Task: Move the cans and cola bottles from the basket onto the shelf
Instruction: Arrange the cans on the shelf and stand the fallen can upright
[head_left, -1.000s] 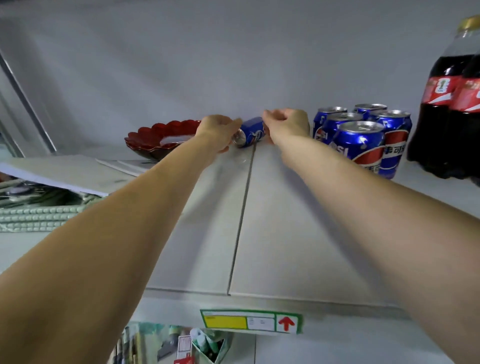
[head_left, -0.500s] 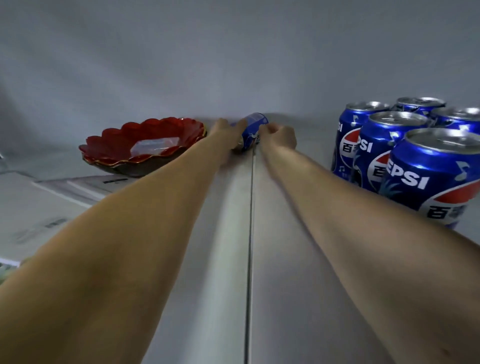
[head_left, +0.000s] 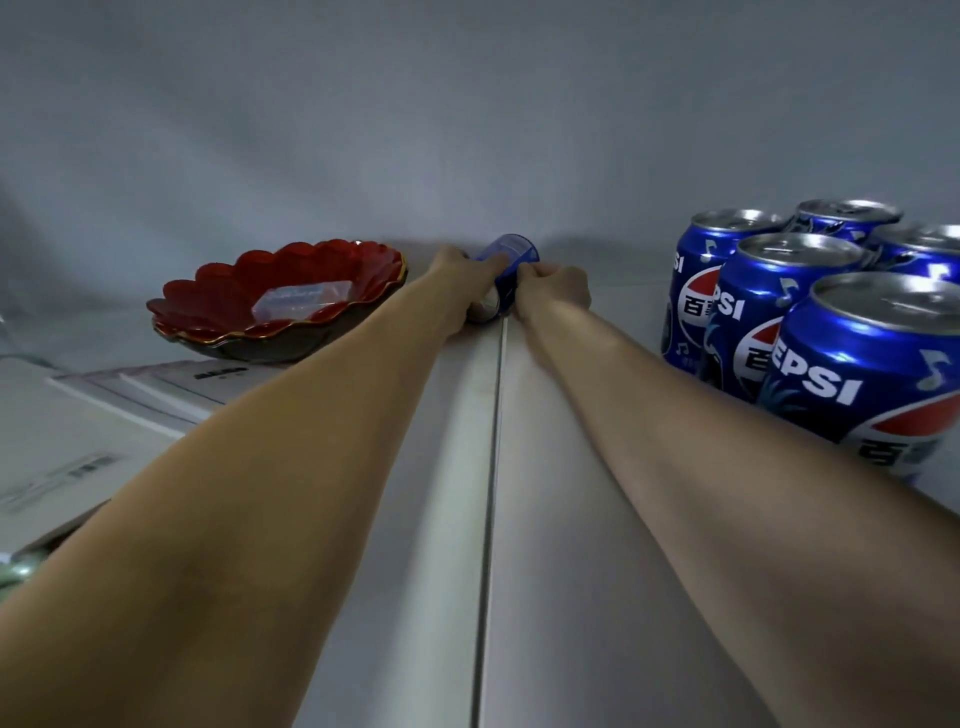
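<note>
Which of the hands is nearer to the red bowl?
Left. The left hand grips the tilted blue can just right of the red bowl; the right hand holds the can's far side, farther from the bowl.

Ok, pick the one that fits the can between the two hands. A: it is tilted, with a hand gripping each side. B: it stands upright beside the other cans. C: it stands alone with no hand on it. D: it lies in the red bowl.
A: the blue can leans at the back of the shelf, with the left hand and the right hand gripping its sides, apart from the upright cans and the red bowl.
</note>
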